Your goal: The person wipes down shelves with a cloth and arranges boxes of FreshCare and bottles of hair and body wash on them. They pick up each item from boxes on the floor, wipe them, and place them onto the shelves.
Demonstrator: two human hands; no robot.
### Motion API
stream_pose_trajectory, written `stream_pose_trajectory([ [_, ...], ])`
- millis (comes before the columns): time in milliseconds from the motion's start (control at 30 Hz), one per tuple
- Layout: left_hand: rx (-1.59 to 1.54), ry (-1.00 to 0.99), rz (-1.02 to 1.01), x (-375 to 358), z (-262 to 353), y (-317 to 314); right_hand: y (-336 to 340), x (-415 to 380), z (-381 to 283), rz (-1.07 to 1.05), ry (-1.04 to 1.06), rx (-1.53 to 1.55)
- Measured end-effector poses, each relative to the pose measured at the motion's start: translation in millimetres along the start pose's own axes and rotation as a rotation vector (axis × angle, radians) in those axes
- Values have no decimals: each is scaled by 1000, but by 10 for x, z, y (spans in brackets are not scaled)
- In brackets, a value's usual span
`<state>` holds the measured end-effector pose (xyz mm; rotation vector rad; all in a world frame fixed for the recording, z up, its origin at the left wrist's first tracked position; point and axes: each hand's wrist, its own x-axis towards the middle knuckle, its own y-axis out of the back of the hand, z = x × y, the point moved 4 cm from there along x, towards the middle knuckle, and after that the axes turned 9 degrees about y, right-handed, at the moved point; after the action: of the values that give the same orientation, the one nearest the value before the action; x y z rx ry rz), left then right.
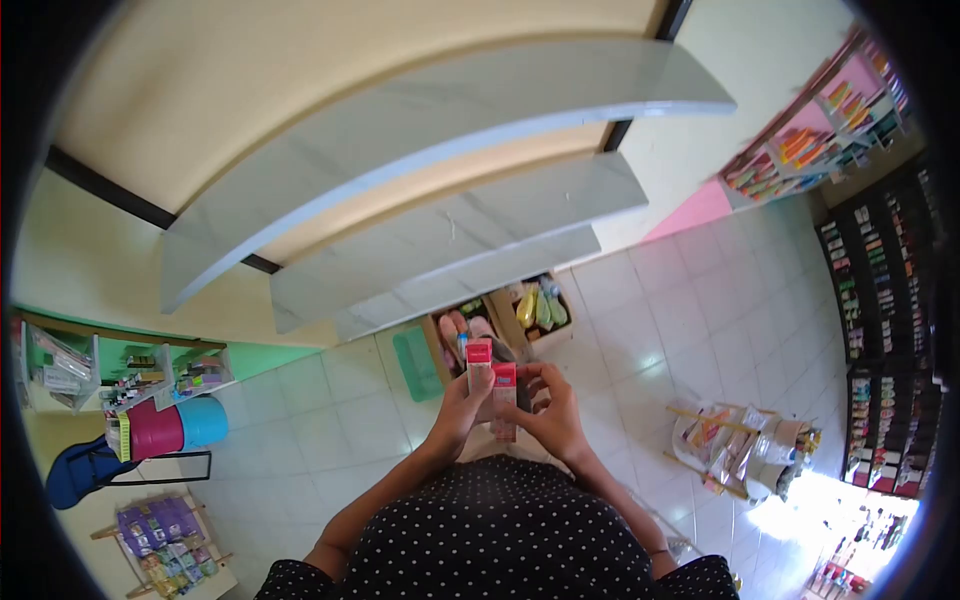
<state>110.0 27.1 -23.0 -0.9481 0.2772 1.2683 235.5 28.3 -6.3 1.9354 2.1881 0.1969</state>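
Observation:
My left hand (462, 408) is closed around a small upright carton (480, 354) with a red top. Just beside it, my right hand (552, 412) grips a second slim carton (504, 382), red at the top and paler lower down. The two cartons are side by side in front of my chest, and their print is too small to read. Below the hands, two cardboard boxes on the floor hold goods; one contains yellow and green bottles (541, 305), the other pinkish items (455, 325).
Grey marbled wall shelves (450, 210) project in front of me. A green plastic basket (412, 362) stands on the tiled floor. Left are a blue chair (80, 472) and a magenta bin (158, 430). Right are a wooden-framed rack (715, 445) and dark stocked shelves (868, 300).

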Motion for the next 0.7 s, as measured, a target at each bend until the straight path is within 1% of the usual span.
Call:
stream_pose_trajectory([
  [67, -18, -129, 12, 4, 98, -15, -10, 78, -22, 1, 27, 80],
  [100, -21, -163, 3, 3, 129, -24, -4, 109, -78, -3, 59, 68],
  [167, -47, -278, 85, -2, 196, 24, 46, 196, -265, 36, 154, 91],
  [200, 130, -456, 228, -9, 253, 95, 89, 247, -402, -4, 146, 100],
  [233, 125, -493, 222, -86, 352, 47, 144, 312, -558, -8, 182, 89],
  [300, 157, -782, 313, -450, 619, -71, 293, 455, -933, 59, 361, 375],
  [367, 270, -1130, 268, -752, 1035, -178, 561, 624, -1419, 138, 574, 266],
  [433, 280, -1270, 257, -979, 1505, -314, 798, 927, -1815, 256, 867, 200],
  [500, 400, -1535, 256, -1041, 2081, -503, 913, 1288, -2162, 225, 912, 90],
  [567, 436, -1518, 233, -985, 2499, -718, 971, 1629, -2295, 158, 882, -84],
  [600, 536, -1533, 306, -877, 2657, -760, 995, 1738, -2299, 148, 897, -85],
  [633, 634, -1544, 381, -732, 2756, -766, 992, 1863, -2272, 89, 862, -108],
  [667, 626, -1558, 390, -648, 2803, -780, 976, 1953, -2239, 31, 826, -133],
  [700, 753, -1577, 524, -575, 2836, -812, 973, 2000, -2217, 26, 839, -136],
])
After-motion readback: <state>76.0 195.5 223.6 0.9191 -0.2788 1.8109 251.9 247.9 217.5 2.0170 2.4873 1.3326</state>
